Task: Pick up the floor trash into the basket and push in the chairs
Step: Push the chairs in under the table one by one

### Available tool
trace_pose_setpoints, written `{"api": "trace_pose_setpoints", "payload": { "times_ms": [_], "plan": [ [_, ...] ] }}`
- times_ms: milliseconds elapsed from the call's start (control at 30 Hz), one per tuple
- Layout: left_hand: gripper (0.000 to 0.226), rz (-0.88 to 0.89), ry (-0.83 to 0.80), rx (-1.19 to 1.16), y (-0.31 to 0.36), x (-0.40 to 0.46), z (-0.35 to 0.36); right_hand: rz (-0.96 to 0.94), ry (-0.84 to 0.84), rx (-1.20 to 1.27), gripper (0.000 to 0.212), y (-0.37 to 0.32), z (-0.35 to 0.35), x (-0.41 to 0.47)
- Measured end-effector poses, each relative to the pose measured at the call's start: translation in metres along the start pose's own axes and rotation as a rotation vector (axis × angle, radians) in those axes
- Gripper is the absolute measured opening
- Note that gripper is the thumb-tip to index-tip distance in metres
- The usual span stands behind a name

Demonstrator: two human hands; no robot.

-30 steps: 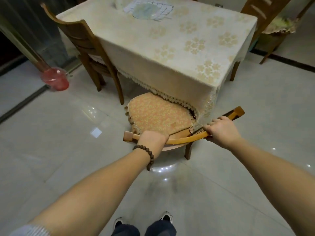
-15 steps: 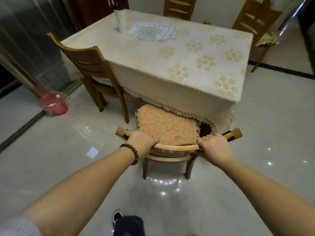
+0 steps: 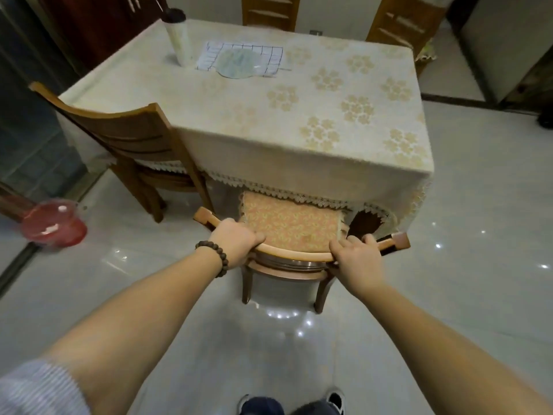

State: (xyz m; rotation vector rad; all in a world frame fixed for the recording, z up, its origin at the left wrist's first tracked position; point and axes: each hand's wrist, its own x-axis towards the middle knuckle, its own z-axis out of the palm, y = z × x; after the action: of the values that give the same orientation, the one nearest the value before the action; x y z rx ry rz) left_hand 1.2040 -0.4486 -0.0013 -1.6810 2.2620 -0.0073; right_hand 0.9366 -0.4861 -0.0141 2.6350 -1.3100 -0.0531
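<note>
A wooden chair with an orange patterned cushion stands upright at the near end of the table, its seat partly under the lace-edged tablecloth. My left hand grips the left part of its curved top rail. My right hand grips the right part of the same rail. A red basket lined with clear plastic stands on the floor at the far left.
A second wooden chair sits tucked at the table's left side. Two more chair backs show beyond the table's far end. On the table are a rolled tube and a checked cloth with a plate. Glossy tile floor surrounds everything.
The chair went from tilted and angled to upright and square with the table, and its seat has slid further under the tablecloth. Both hands kept their grip on the rail.
</note>
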Motion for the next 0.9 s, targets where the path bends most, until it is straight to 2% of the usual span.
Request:
{"api": "trace_pose_setpoints", "payload": {
  "times_ms": [167, 333, 633, 900],
  "plan": [
    [0.019, 0.038, 0.022, 0.02, -0.046, 0.011, 0.005, -0.004, 0.054, 0.03, 0.028, -0.025, -0.002, 0.032],
    [0.024, 0.034, 0.026, 0.072, -0.077, 0.024, 0.01, -0.002, 0.093, 0.059, 0.024, -0.037, 0.007, 0.061],
    [0.031, 0.005, 0.122, 0.025, -0.077, 0.082, 0.006, 0.054, -0.004, 0.004, 0.028, 0.012, 0.021, 0.113],
    [0.032, -0.032, 0.094, 0.009, -0.112, 0.146, -0.008, 0.065, 0.018, 0.014, 0.03, 0.039, 0.028, 0.177]
  ]
}}
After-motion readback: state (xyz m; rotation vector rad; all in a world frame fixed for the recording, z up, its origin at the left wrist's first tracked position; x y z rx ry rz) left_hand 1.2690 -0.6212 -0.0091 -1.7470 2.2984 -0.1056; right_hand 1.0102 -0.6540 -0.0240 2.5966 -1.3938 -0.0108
